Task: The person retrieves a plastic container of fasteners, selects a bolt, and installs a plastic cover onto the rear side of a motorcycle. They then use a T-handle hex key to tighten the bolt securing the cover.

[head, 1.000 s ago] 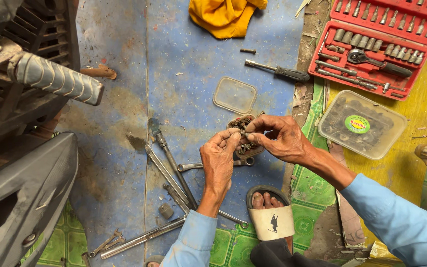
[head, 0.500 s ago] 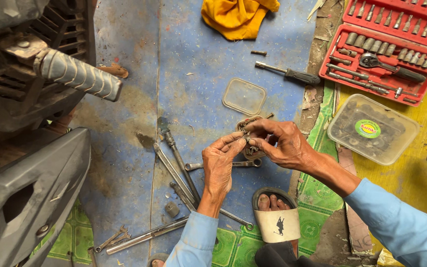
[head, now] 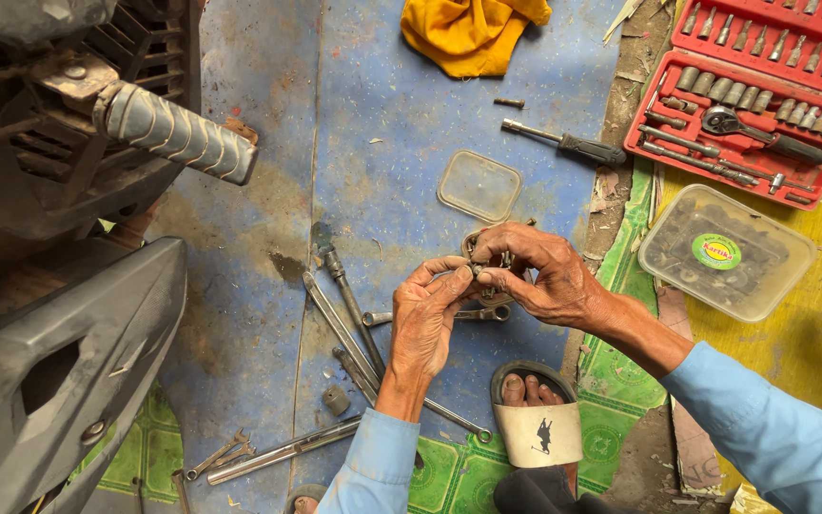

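My left hand [head: 428, 319] and my right hand [head: 537, 276] meet over a blue mat [head: 382, 114], both gripping a small dark metal part [head: 480, 269] between their fingertips. The part is greasy and mostly hidden by my fingers; its exact shape is unclear. Just below my hands a wrench [head: 468, 314] lies on the mat. My sandalled foot [head: 532, 414] rests below my right hand.
A motorbike's footpeg [head: 178, 133] and grey body [head: 59, 362] fill the left. Long wrenches [head: 344, 324] lie left of my hands. A clear lid [head: 479, 186], screwdriver [head: 568, 145], yellow cloth [head: 473, 33], red socket set [head: 758, 95] and a clear tub of small parts [head: 725, 252] lie beyond.
My hands keep hold of the metal part and have shifted slightly lower and to the right in view, with the fingers working at it. The camera has tilted a little.
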